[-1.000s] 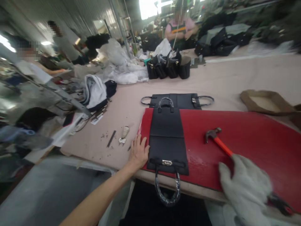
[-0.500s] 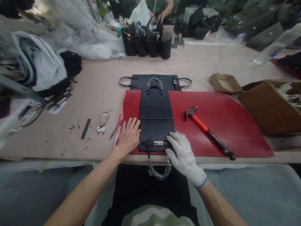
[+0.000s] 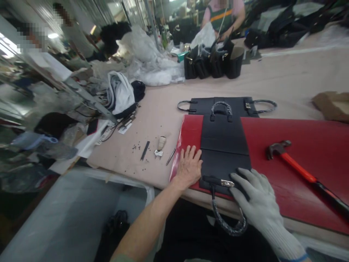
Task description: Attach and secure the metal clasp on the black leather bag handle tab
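A flat black leather bag panel point(image 3: 225, 140) lies lengthwise over a red mat point(image 3: 305, 145). It has a plastic-wrapped handle point(image 3: 221, 108) at its far end and another wrapped handle point(image 3: 230, 230) hanging over the table's front edge. Near that edge sits a shiny metal clasp point(image 3: 227, 183). My bare left hand point(image 3: 189, 165) lies flat with fingers spread on the mat, its fingertips at the panel's left edge. My right hand point(image 3: 257, 194), in a white knit glove, rests with fingers stretched out on the panel's right near corner, beside the clasp. Neither hand grasps anything.
A claw hammer point(image 3: 298, 165) lies right on the mat. Left are a slim metal pin point(image 3: 171, 157), a wrapped-handled tool point(image 3: 161, 143) and a dark strip point(image 3: 145, 150). Another black panel point(image 3: 201, 106) lies behind; upright black bags point(image 3: 233, 65) stand farther back, near a person point(image 3: 225, 20).
The camera has turned left, so the table appears shifted rightward and more of the room's left side shows. Both hands keep about the same places at the panel.
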Demonstrator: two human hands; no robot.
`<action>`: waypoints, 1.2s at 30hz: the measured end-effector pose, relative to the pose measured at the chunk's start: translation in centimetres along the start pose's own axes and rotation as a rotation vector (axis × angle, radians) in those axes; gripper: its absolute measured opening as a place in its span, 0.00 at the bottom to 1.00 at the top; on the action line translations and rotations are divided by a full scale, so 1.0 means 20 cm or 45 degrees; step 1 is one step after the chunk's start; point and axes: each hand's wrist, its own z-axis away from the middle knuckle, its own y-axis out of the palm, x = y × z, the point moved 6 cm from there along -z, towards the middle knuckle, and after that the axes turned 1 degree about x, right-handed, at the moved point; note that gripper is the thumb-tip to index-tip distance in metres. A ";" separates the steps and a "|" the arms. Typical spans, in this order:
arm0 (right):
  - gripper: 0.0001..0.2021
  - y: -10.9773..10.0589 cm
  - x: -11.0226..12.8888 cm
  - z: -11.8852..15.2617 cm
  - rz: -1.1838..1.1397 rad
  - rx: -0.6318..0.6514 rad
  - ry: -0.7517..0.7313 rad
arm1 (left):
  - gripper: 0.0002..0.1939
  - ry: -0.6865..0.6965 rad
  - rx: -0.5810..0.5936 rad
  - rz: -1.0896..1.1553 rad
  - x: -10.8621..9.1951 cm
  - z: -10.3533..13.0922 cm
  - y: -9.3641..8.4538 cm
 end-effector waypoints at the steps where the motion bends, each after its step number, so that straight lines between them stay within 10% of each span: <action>1: 0.22 0.00 0.00 0.00 -0.005 -0.009 -0.001 | 0.24 0.007 -0.019 0.036 0.00 0.00 0.00; 9: 0.23 0.02 -0.01 0.00 -0.042 -0.041 0.029 | 0.12 -0.168 -0.414 0.263 0.40 0.11 -0.19; 14: 0.21 0.01 -0.01 0.00 -0.056 -0.047 0.032 | 0.17 -0.757 -0.173 -0.134 0.92 0.17 -0.35; 19: 0.19 0.00 0.00 0.00 -0.072 -0.037 0.052 | 0.17 -0.953 0.061 -0.175 1.24 0.19 -0.39; 27: 0.17 -0.03 0.04 0.02 -0.131 0.021 0.154 | 0.22 -0.894 0.293 -0.265 1.26 0.11 -0.30; 36: 0.17 -0.04 0.05 0.02 -0.180 0.017 0.194 | 0.25 -0.883 0.193 -0.318 1.18 0.10 -0.35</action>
